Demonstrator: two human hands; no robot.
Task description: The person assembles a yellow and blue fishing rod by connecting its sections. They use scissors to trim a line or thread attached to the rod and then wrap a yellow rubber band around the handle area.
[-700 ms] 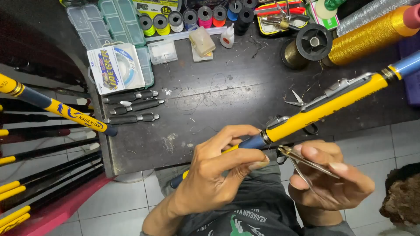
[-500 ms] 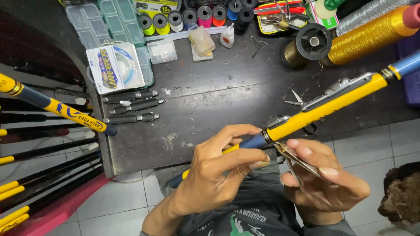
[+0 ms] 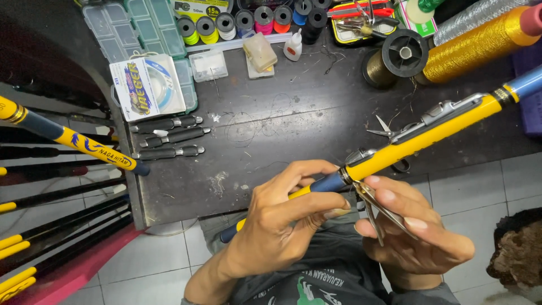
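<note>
While left hand (image 3: pixel 282 226) grips one yellow rod (image 3: pixel 429 135), right hand (image 3: pixel 412 231) pinches one metal tool (image 3: pixel 375 212), three dark handles (image 3: pixel 169 137) nearby

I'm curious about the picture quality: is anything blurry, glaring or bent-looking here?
Head view: sharp on both hands and the yellow rod; soft glare on the dark worktop and gold thread spool; the wide lens bows the edges; upper left corner falls into shadow.

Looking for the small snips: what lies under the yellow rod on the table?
Under the yellow rod, small scissors lie on the dark table; blades and part of one handle loop show, and the rod covers the rest.
</note>
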